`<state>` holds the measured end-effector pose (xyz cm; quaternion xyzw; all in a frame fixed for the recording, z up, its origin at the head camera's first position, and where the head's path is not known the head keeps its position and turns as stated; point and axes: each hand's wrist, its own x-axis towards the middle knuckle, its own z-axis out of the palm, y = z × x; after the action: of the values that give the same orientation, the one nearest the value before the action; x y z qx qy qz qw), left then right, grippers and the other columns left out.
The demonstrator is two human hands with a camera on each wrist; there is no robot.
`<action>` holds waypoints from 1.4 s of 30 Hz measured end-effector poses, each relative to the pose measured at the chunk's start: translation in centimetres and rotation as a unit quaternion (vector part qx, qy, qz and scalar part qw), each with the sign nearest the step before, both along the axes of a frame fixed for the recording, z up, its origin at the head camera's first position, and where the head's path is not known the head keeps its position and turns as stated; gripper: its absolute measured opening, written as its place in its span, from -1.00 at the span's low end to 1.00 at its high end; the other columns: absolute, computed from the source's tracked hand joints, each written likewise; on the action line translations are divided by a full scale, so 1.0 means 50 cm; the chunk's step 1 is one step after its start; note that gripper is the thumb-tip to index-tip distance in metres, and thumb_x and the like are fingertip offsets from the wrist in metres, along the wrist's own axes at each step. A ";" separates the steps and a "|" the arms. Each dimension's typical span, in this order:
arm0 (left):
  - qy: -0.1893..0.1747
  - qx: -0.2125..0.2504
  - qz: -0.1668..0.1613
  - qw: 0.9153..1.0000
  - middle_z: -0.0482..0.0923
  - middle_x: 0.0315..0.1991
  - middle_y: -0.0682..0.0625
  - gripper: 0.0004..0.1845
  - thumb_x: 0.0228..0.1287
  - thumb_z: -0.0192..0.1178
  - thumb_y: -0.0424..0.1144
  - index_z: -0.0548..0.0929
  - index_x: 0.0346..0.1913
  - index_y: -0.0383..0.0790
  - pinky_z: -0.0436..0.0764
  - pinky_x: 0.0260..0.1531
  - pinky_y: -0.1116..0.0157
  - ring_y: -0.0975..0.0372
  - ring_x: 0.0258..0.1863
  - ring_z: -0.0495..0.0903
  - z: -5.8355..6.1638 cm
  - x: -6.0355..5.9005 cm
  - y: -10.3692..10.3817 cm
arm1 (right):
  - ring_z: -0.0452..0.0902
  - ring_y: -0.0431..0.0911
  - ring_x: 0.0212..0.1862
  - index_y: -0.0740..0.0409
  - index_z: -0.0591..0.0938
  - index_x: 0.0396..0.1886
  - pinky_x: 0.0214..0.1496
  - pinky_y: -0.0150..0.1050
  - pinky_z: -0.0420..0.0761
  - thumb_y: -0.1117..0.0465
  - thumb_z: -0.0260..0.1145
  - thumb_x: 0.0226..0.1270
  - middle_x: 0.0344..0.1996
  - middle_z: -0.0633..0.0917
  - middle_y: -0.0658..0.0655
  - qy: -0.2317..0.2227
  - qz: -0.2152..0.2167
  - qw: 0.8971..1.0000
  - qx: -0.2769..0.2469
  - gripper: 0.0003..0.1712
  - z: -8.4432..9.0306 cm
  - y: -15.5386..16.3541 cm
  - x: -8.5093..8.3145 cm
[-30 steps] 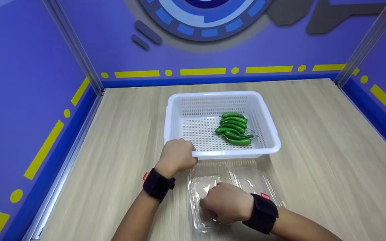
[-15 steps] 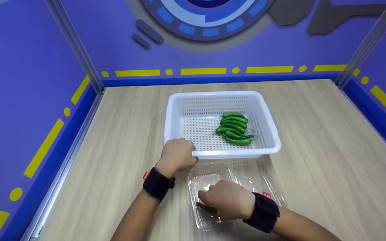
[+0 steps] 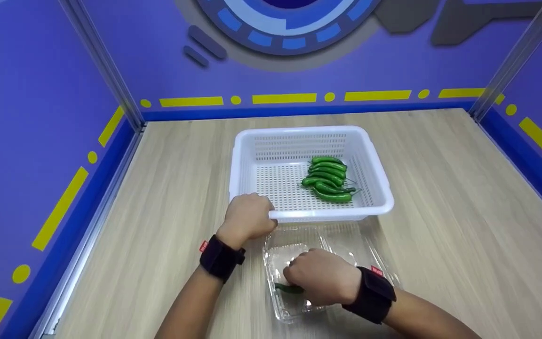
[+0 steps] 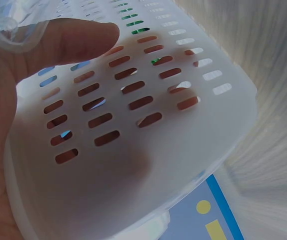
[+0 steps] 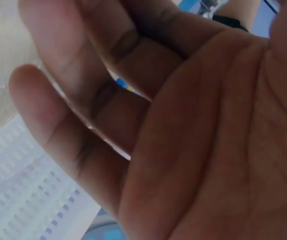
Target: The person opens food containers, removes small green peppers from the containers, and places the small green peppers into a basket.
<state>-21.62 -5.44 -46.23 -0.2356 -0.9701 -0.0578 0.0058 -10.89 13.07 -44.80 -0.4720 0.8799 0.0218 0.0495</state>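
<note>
My left hand (image 3: 249, 216) grips the near left corner of a white plastic basket (image 3: 320, 215). In the left wrist view the thumb (image 4: 78, 41) lies along the slotted outer wall, and fingers show through the slots from inside. Several green chili peppers (image 3: 330, 179) lie in the right half of the basket. Just in front of it sits a clear plastic clamshell container (image 3: 279, 310). My right hand (image 3: 322, 278) is over its left compartment, beside a green chili pepper (image 3: 289, 288) partly hidden under it. In the right wrist view the fingers are loosely bent, holding nothing visible.
Both containers stand on a light wooden table (image 3: 181, 188). Blue-purple panels (image 3: 271, 80) with yellow dashes close off the back and both sides. A metal post (image 3: 106, 66) rises at the back left corner.
The right hand's fingers have loosened from the chili pepper, which now shows in the clamshell's left compartment. The hand has shifted slightly up and right. The left hand keeps its place.
</note>
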 end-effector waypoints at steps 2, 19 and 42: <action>-0.001 -0.001 0.000 1.000 0.35 -0.70 0.13 -0.59 0.02 0.30 -0.07 0.30 -0.77 0.03 0.39 -0.65 0.14 0.19 -0.66 0.37 0.000 -0.001 0.000 | 0.49 -0.16 -0.54 -0.09 0.49 -0.62 -0.39 -0.17 0.54 0.29 0.52 -0.16 -0.62 0.54 -0.15 -0.005 -0.002 1.000 -0.004 -0.67 0.006 0.004 -0.004; -0.014 0.004 0.002 1.000 0.40 -0.69 0.12 -0.66 0.04 0.30 -0.07 0.43 -0.75 0.01 0.35 -0.65 0.17 0.17 -0.65 0.41 -0.005 -0.003 -0.002 | 0.51 -0.27 -0.41 -0.02 0.64 -0.33 -0.33 -0.32 0.56 0.30 0.39 0.08 -0.44 0.63 -0.13 -0.013 0.019 0.986 -0.167 -0.83 0.064 0.057 -0.056; -0.005 0.008 0.002 1.000 0.42 -0.68 0.11 -0.68 -0.01 0.30 -0.09 0.41 -0.75 0.03 0.43 -0.62 0.11 0.15 -0.63 0.45 -0.003 -0.001 -0.001 | 0.49 -0.27 -0.34 -0.05 0.67 -0.32 -0.28 -0.28 0.56 0.31 0.40 0.05 -0.39 0.61 -0.13 0.035 -0.026 0.973 -0.227 -0.80 0.088 0.103 -0.094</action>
<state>-21.65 -5.49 -46.39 -0.2337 -0.9700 -0.0664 0.0032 -15.59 18.22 -40.39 -0.4465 0.8751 -0.1638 -0.0894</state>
